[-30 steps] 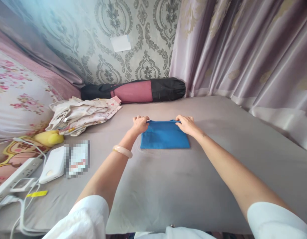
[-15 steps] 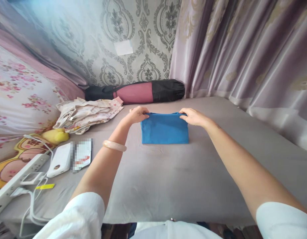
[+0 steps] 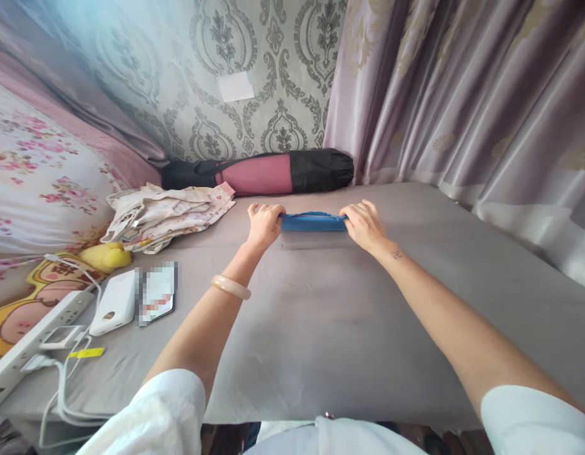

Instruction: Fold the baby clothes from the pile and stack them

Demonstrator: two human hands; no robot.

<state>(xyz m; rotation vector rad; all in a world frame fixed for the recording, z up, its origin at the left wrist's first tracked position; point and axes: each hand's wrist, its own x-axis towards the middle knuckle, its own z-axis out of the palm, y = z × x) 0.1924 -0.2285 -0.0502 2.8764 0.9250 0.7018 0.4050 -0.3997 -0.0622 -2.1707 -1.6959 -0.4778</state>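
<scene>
A folded blue cloth (image 3: 314, 222) is held up off the grey bed sheet (image 3: 320, 303), seen edge-on as a thin strip with a faint shadow below it. My left hand (image 3: 264, 222) grips its left end with closed fingers; a pale bangle (image 3: 232, 287) rings that wrist. My right hand (image 3: 364, 224) grips the right end, fingers curled over the cloth. Both arms reach forward from white sleeves.
A pile of floral clothes (image 3: 166, 213) lies at the left. A black-and-pink roll bag (image 3: 264, 174) rests against the patterned wall. A white power bank (image 3: 114, 303), a phone, a power strip (image 3: 31, 338) with cables and a yellow toy (image 3: 105, 257) sit at the left. Curtains hang at the right.
Both hands lifted the blue cloth off the sheet and carried it away from me; it now shows edge-on instead of lying flat.
</scene>
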